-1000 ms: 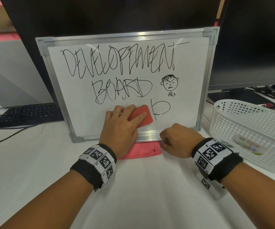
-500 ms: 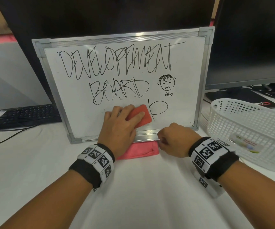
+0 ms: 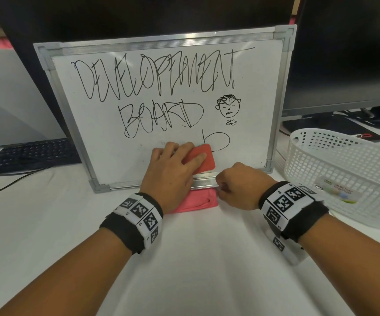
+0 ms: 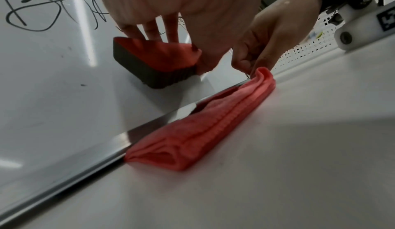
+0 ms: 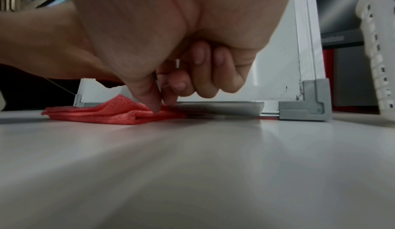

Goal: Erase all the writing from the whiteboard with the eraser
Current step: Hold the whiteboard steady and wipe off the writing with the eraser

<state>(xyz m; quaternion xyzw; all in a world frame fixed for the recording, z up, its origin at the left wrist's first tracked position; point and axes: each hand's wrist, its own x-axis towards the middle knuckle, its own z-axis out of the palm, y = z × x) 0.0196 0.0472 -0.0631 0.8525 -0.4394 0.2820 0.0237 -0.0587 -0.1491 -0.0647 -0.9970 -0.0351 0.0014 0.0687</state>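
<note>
Little change: eraser (image 3: 201, 158) perhaps lower.

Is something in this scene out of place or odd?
Yes: a folded red cloth is wedged under the bottom frame of the whiteboard, apparently propping it. The right hand pinches the cloth's corner.

Red eraser (image 3: 204, 158) pressed flat on propped, scribbled whiteboard's (image 3: 107, 137) lower part.

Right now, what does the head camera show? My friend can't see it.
A left hand presses a red eraser on a whiteboard saying DEVELOPMENT BOARD beside a little drawn face. The right hand, fingers curled, is at its bottom frame by a pink cloth.
</note>
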